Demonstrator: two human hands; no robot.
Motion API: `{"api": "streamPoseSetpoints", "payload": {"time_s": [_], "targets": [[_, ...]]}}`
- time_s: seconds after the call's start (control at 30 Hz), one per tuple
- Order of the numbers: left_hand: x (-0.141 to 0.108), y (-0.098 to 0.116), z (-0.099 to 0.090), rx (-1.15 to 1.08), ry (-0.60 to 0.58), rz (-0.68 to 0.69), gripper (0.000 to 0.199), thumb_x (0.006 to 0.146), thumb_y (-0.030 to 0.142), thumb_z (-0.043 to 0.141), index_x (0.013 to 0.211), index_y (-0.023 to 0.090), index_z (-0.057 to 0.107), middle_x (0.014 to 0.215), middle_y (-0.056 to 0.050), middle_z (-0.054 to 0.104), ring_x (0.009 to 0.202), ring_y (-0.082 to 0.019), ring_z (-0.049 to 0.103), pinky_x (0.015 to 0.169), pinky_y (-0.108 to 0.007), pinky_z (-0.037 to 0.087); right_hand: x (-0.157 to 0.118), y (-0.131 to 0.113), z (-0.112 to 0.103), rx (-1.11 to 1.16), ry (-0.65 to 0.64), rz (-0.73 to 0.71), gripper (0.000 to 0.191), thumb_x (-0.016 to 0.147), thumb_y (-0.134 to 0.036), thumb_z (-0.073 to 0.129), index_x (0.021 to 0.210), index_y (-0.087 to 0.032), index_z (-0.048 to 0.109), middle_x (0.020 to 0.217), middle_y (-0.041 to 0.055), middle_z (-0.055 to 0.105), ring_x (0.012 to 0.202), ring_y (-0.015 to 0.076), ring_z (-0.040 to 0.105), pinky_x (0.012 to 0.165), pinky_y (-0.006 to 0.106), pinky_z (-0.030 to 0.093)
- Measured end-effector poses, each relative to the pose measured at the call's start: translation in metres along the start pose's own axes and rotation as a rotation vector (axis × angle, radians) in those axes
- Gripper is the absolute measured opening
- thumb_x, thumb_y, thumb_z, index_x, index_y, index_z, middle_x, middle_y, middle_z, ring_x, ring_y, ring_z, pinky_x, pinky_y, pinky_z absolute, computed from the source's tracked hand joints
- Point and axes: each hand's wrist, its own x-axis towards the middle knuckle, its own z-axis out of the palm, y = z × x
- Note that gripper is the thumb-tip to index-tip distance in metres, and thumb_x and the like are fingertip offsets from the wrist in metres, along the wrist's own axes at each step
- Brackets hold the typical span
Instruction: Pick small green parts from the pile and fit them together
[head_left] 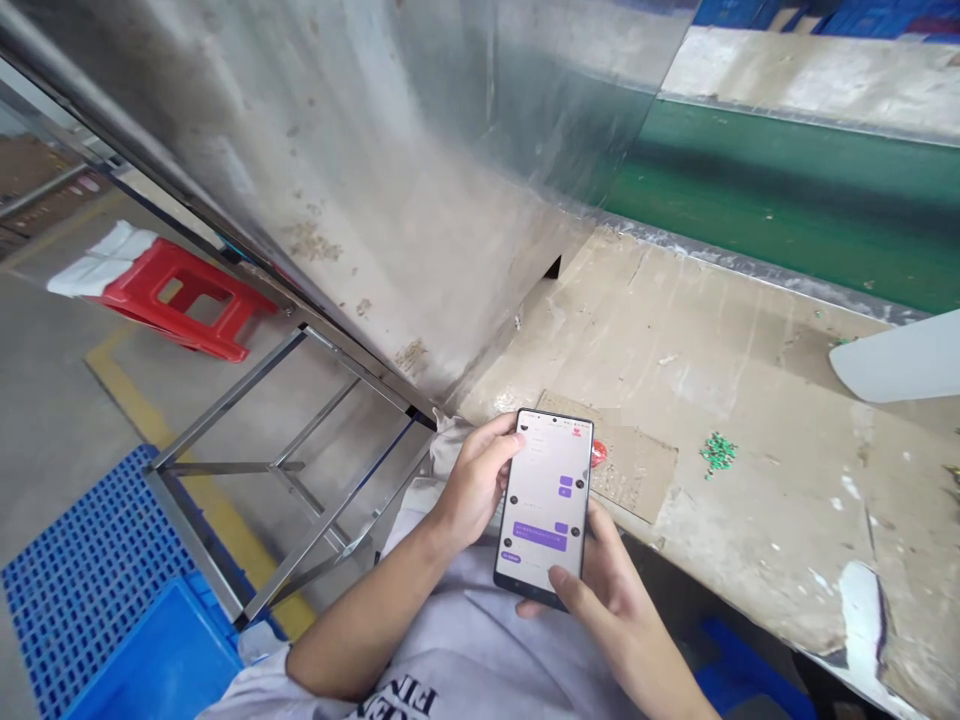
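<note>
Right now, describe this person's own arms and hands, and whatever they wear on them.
The left hand and right hand are bare, with no gloves, rings or watch visible. The left forearm runs into a loose pale grey sleeve, part of a grey top with dark printed letters. The right forearm shows bare, with no sleeve in view.

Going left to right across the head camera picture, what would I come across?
Blue plastic grid mat → red plastic stool → steel frame → left hand → phone → small green bits → white curved piece
</note>
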Motion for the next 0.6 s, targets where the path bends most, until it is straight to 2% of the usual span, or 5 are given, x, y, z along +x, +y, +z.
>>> {"api": "streamPoseSetpoints", "payload": {"time_s": [0.07, 0.2, 0.3, 0.6], "targets": [[0.0, 0.0, 0.0, 0.0, 0.0, -0.002, 0.019, 0.093, 0.025, 0.067, 0.1, 0.015, 0.082, 0.095, -0.007, 0.085, 0.087, -0.024, 0.079, 0.077, -0.028, 0.059, 0.001, 0.002, -0.001, -0.003, -0.001, -0.01, 0.089, 0.094, -0.046, 0.074, 0.166, -0.037, 0.021, 0.154, 0.0119, 0.058, 0.131, 0.0357, 0.064, 0.077, 0.043, 0.07], [0.0, 0.0, 0.0, 0.003, 0.003, 0.001, 0.019, 0.092, 0.026, 0.069, 0.1, 0.015, 0.082, 0.095, -0.007, 0.085, 0.086, -0.024, 0.079, 0.076, -0.027, 0.058, 0.005, 0.011, -0.006, -0.026, -0.058, -0.034, 0.099, 0.092, -0.046, 0.078, 0.168, -0.038, 0.014, 0.149, 0.0127, 0.061, 0.12, 0.0331, 0.07, 0.074, 0.042, 0.07], [0.0, 0.0, -0.001, 0.008, 0.009, 0.008, 0.018, 0.091, 0.026, 0.07, 0.099, 0.015, 0.082, 0.094, -0.007, 0.085, 0.085, -0.024, 0.079, 0.075, -0.027, 0.058, 0.008, 0.015, -0.009, -0.049, -0.066, -0.044, 0.102, 0.091, -0.045, 0.08, 0.168, -0.039, 0.013, 0.147, 0.0125, 0.062, 0.114, 0.0312, 0.071, 0.075, 0.042, 0.07], [0.001, -0.003, -0.001, -0.01, -0.015, 0.029, 0.021, 0.093, 0.023, 0.064, 0.102, 0.016, 0.082, 0.098, -0.007, 0.085, 0.089, -0.024, 0.079, 0.081, -0.029, 0.059, 0.009, 0.016, -0.011, -0.069, -0.065, -0.059, 0.105, 0.089, -0.043, 0.083, 0.167, -0.038, 0.012, 0.142, 0.0124, 0.063, 0.115, 0.0317, 0.071, 0.074, 0.04, 0.068]]}}
